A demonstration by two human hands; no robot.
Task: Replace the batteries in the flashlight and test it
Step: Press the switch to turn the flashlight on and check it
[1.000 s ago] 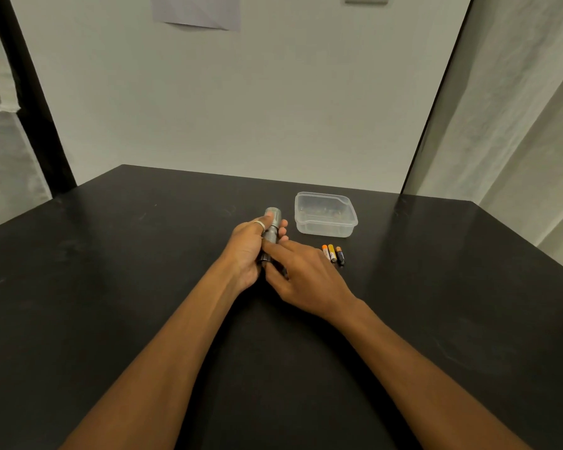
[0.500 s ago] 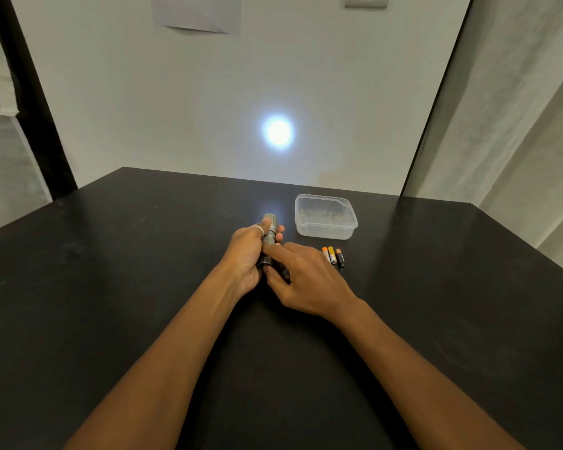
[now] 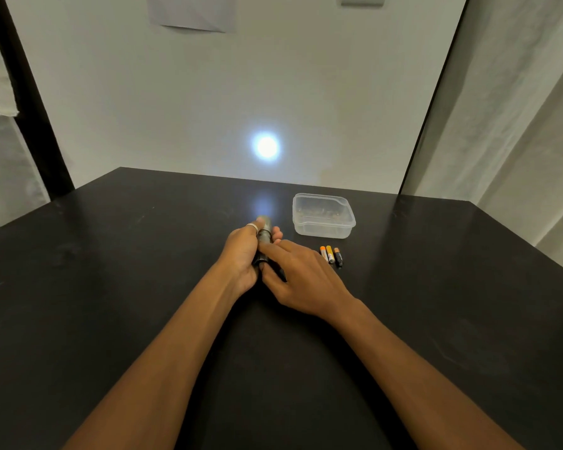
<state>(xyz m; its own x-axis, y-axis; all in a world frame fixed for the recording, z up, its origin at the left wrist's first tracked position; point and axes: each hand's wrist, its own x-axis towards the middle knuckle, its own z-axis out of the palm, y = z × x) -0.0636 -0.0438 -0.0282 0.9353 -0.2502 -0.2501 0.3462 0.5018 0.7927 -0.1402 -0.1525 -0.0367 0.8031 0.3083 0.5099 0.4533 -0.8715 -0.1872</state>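
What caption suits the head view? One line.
Left hand grips the lit flashlight, right hand touching it; beam spot on wall; three batteries beside a plastic container.

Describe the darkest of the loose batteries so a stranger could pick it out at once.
On the black table, find the clear plastic container near the far edge. Just in front of it lie three small batteries side by side. The black battery is the rightmost: dark with a copper end, while its two neighbours are orange.

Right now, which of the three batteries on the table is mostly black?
The rightmost battery, farthest from the right hand; the middle battery and left battery show orange.
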